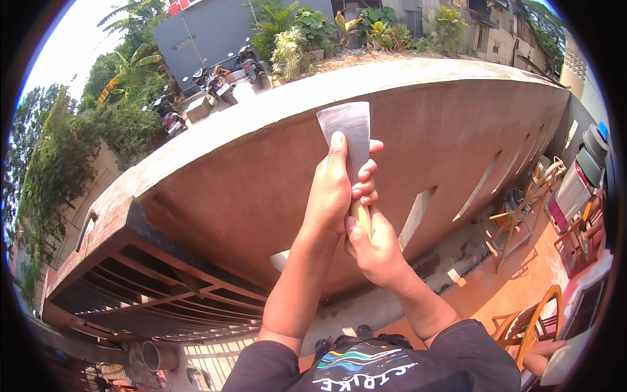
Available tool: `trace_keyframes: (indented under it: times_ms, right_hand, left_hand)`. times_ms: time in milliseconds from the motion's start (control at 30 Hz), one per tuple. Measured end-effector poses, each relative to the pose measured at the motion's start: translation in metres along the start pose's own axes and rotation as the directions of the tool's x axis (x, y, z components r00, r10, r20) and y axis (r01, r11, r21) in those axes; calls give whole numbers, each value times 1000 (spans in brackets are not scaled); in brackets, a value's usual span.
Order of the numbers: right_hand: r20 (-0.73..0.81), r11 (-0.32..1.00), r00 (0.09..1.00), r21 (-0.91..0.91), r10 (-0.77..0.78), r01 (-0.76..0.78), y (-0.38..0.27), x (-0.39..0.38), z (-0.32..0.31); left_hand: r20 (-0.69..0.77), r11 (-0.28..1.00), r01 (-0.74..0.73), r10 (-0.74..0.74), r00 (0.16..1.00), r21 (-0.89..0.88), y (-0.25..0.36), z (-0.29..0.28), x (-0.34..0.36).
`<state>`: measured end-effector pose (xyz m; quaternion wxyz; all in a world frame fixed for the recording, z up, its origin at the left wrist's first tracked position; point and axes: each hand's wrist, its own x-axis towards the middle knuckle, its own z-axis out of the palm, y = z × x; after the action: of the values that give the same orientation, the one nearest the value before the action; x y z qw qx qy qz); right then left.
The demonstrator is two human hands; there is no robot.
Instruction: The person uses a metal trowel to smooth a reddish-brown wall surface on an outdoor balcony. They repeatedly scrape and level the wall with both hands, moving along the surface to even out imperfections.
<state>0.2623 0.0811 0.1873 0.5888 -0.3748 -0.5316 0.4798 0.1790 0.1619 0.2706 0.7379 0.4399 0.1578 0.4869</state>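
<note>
A wide, flat metal scraper blade (351, 116) on a wooden handle (362, 219) is held upright in front of me. My left hand (336, 186) is closed round the blade's lower part, thumb lying on its flat face and fingertips wrapped round the right edge. Just below it, my right hand (375, 255) grips the wooden handle, with its thumb along the front. Most of the handle is hidden by my fingers.
A reddish wall (248, 209) with slots spans the front. A black metal gate (163, 287) is left, wooden chairs (548, 300) and stacked items (588, 160) right. What looks like another person's hand (539, 359) shows lower right. Motorbikes (219, 85) and plants stand beyond the wall.
</note>
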Motion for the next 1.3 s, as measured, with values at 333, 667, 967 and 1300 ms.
trace_keyframes:
  times_ms: [333, 667, 967, 1300]
  right_hand:
    - [128, 998, 992, 59, 3, -11, -4, 5, -7]
    - [197, 992, 980, 123, -40, 15, 5, 17, -18]
    - [129, 989, 991, 139, 25, -43, 18, 5, -28]
    - [-80, 965, 991, 247, 107, -85, 8, 10, -82]
  left_hand:
    - [-113, 995, 95, -89, 990, 41, -2, -1, 0]
    - [-133, 993, -48, 63, 989, 111, 2, 10, 9]
    - [-236, 981, 102, -61, 970, 164, -25, 2, 6]
    - [-148, 933, 313, -290, 946, 178, -63, 52, 56]
